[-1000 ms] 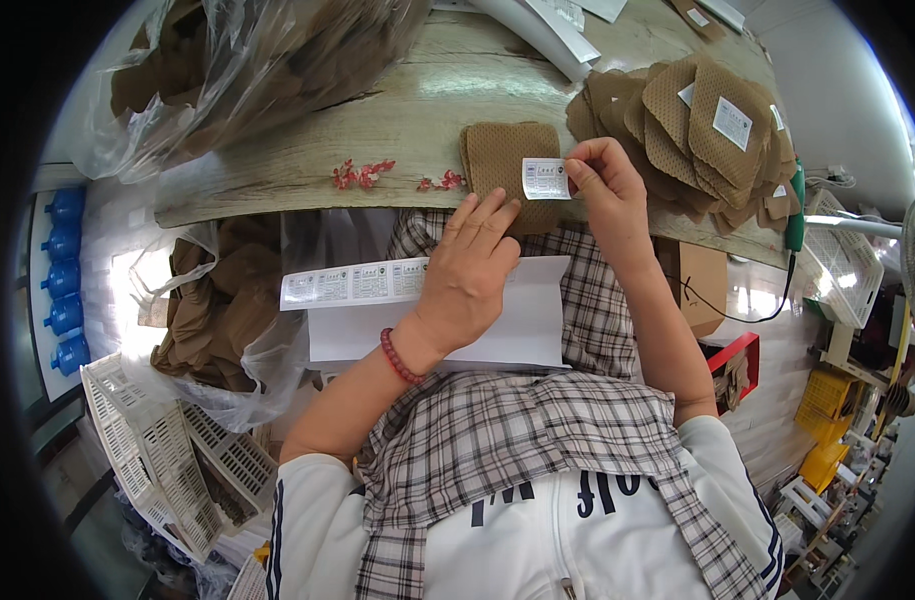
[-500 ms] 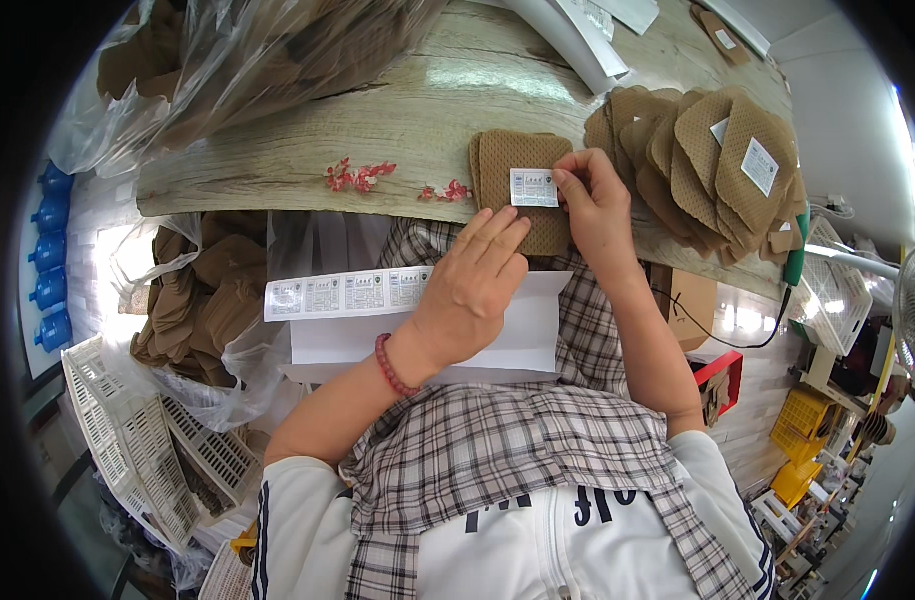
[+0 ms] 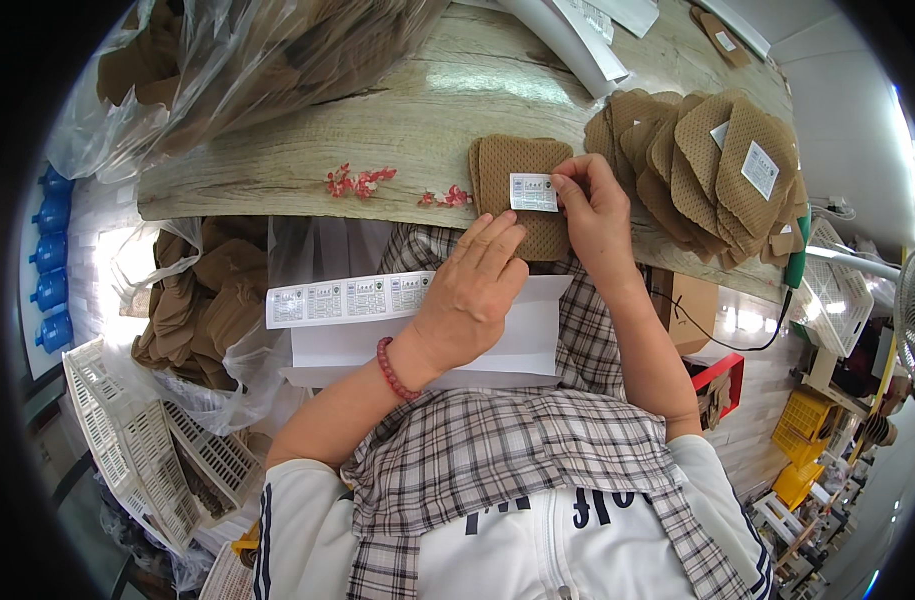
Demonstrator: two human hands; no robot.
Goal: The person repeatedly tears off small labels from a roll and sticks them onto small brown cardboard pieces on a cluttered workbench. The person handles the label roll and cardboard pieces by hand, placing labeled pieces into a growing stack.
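A small stack of textured brown pads (image 3: 519, 155) with rounded corners lies at the table's near edge. On the top pad sits a white printed label (image 3: 533, 192), its right end pinched between the thumb and forefinger of my right hand (image 3: 599, 215). Whether the label is fully stuck down I cannot tell. My left hand (image 3: 469, 295) lies flat, its outstretched fingertips on the pad's lower left part beside the label. Under that hand and wrist runs a strip of printed labels (image 3: 347, 297) along a white backing sheet (image 3: 362, 345) over my lap; the hand hides part of both.
Pads with labels pile up (image 3: 722, 180) on the right. Red-and-white scraps (image 3: 359, 181) lie left of the stack. A clear bag of brown pieces (image 3: 277, 60) fills the far left, with another bag (image 3: 212, 290) below the table. White paper (image 3: 567, 45) curls at the back.
Almost nothing differs. Both hands keep their places at the stack, and the right still pinches the label; the view has shifted very slightly.
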